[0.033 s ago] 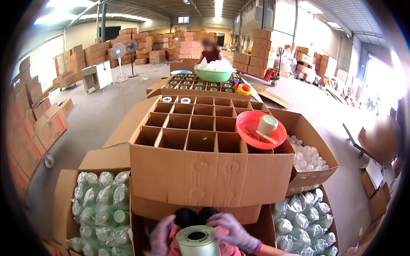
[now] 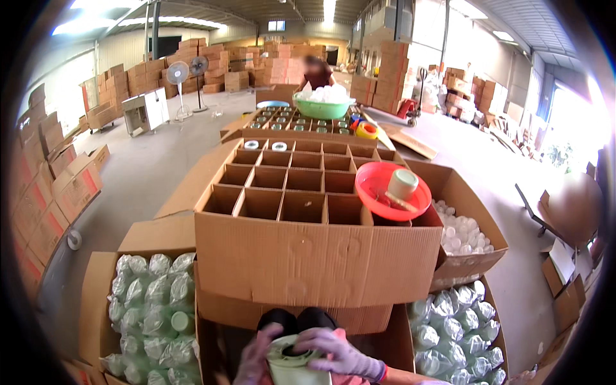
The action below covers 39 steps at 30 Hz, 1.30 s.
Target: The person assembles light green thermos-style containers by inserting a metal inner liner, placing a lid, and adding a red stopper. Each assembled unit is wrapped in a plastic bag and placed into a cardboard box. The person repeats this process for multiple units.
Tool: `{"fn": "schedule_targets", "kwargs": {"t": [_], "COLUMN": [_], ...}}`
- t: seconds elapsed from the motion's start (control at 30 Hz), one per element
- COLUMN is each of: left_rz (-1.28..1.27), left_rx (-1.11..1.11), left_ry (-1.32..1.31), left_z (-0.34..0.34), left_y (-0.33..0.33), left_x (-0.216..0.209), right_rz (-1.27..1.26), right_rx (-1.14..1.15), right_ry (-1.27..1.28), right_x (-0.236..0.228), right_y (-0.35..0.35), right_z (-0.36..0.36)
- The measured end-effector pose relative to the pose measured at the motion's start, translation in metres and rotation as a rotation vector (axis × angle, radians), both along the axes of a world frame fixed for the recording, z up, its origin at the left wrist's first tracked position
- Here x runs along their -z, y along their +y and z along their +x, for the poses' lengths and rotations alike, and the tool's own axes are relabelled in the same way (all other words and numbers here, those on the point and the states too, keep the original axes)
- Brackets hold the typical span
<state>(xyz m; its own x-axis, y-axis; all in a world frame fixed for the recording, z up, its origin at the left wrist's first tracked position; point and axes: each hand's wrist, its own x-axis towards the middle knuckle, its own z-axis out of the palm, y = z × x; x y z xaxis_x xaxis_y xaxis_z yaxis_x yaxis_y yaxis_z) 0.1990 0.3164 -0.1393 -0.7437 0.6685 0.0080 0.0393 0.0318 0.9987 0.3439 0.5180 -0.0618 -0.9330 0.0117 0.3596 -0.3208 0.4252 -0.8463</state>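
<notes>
A pale green cylindrical container point(image 2: 297, 369) with a dark round opening in its top is at the lower edge, close to my lap. My left hand point(image 2: 256, 357), in a lavender glove and blurred, presses against the left side of the container. My right hand point(image 2: 340, 351), gloved alike, curls over the right part of its top rim, with fingers by the opening. Whether a small part sits under those fingers is hidden. Directly ahead stands a large divided carton point(image 2: 308, 256); two white-topped items sit in its far left cells.
A red basin point(image 2: 366, 186) with a pale green cup point(image 2: 403, 184) rests on the carton's right corner. Boxes of bagged green containers point(image 2: 157, 314) flank me; small clear caps point(image 2: 463, 234) fill a box at right. Farther off, a person point(image 2: 316, 76) stands behind a green basin point(image 2: 321, 110).
My left hand has come in against the container, and my right hand has moved left over its top rim. The container now looks slightly tilted and has shifted a little.
</notes>
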Motion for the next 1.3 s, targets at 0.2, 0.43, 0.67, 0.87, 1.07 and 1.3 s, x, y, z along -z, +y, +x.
{"fn": "schedule_targets", "kwargs": {"t": [0.2,0.43,0.67,0.87,1.07,1.3], "left_rz": [0.646,0.553,0.084,0.659,0.286,0.175], "left_rx": [-0.251,-0.226,0.49,0.324,-0.015,0.19], "left_ry": [-0.801,-0.516,0.48,-0.71,0.245,1.308], "left_z": [0.001,-0.003,-0.021,-0.009,-0.011,-0.1], "left_y": [-0.019,-0.041,0.009,0.027,0.057,0.074], "left_x": [-0.029,-0.061,-0.071,-0.105,-0.097,-0.105], "right_rz": [0.107,0.183,0.289,0.572,-0.219,-0.694], "right_rx": [0.48,0.511,0.167,0.261,0.197,-0.147], "right_ry": [-0.237,-0.443,0.082,0.61,0.106,-0.475], "right_x": [0.018,0.016,-0.004,-0.042,-0.059,-0.082], "right_y": [0.042,0.053,0.003,-0.001,-0.005,0.071], "right_z": [0.022,0.035,-0.01,-0.065,-0.077,-0.092]}}
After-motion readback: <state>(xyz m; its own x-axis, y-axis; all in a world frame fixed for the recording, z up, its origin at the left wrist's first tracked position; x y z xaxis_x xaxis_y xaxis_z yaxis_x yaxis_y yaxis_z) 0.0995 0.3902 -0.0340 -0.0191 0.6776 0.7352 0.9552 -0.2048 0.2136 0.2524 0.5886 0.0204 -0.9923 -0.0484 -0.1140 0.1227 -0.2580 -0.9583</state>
